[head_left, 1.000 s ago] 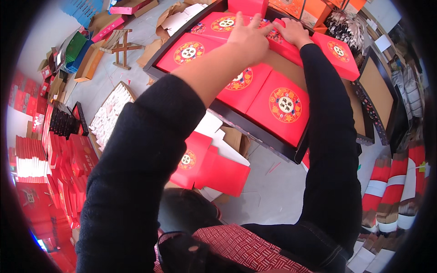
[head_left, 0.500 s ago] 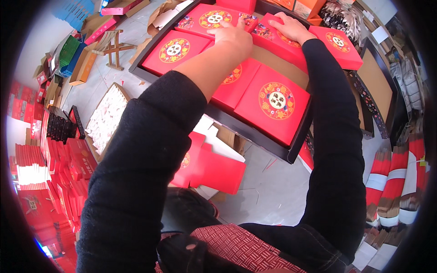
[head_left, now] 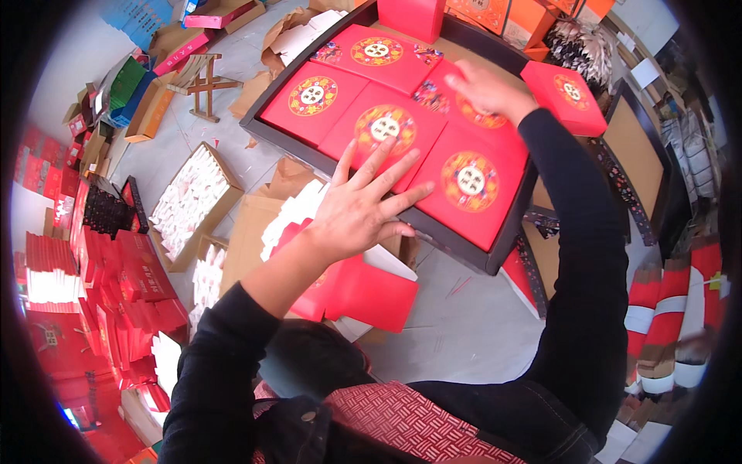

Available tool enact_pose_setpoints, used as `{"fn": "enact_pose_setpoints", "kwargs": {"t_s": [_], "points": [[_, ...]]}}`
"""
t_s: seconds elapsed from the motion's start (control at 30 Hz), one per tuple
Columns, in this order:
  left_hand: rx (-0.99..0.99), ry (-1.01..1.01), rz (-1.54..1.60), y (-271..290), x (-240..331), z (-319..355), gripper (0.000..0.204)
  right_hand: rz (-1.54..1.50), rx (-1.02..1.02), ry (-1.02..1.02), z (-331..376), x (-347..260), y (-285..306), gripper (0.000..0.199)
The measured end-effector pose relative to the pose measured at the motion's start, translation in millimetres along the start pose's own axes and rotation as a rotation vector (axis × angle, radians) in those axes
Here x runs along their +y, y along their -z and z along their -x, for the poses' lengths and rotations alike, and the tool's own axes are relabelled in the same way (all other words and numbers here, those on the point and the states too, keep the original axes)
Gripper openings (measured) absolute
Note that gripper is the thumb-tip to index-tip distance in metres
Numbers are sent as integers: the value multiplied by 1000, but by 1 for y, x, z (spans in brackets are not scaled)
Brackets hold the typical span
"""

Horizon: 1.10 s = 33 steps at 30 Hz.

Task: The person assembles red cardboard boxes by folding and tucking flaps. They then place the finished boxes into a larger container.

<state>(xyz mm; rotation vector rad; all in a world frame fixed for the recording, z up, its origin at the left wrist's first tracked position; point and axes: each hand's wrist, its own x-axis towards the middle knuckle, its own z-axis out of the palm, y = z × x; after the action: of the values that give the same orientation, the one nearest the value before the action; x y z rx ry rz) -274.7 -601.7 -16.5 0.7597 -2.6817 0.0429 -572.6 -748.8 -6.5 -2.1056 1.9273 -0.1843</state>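
Landmark: dark tray (head_left: 506, 243), filled with flat red boxes laid edge to edge.
Left of tray: carton of white pieces (head_left: 189, 201) on the floor.
Left hand (head_left: 363, 205): fingers spread wide, palm flat over the tray's near edge, fingertips on the middle box (head_left: 384, 127); it grips nothing.
Right hand (head_left: 491, 91): open, flat on a box (head_left: 464, 108) by the tray's right side; grips nothing.
Doing it well, likely: press evenly with flat palms so each box seats level and snug against its neighbours.

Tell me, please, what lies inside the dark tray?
Flat red boxes with round gold emblems fill the dark tray. The left hand and right hand hide parts of them.
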Motion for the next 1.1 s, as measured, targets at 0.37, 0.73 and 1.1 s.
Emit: {"fn": "enact_pose_setpoints", "kwargs": {"t_s": [0.37, 0.73, 1.1], "points": [[5, -42, 48, -3, -2, 1, 54, -149, 206, 109, -76, -44, -20, 73], [34, -38, 71, -3, 3, 2, 55, 583, 737, -405, 22, 61, 118, 72], [42, -3, 55, -2, 0, 5, 52, -1280, 527, -358, 47, 112, 79, 33]]}}
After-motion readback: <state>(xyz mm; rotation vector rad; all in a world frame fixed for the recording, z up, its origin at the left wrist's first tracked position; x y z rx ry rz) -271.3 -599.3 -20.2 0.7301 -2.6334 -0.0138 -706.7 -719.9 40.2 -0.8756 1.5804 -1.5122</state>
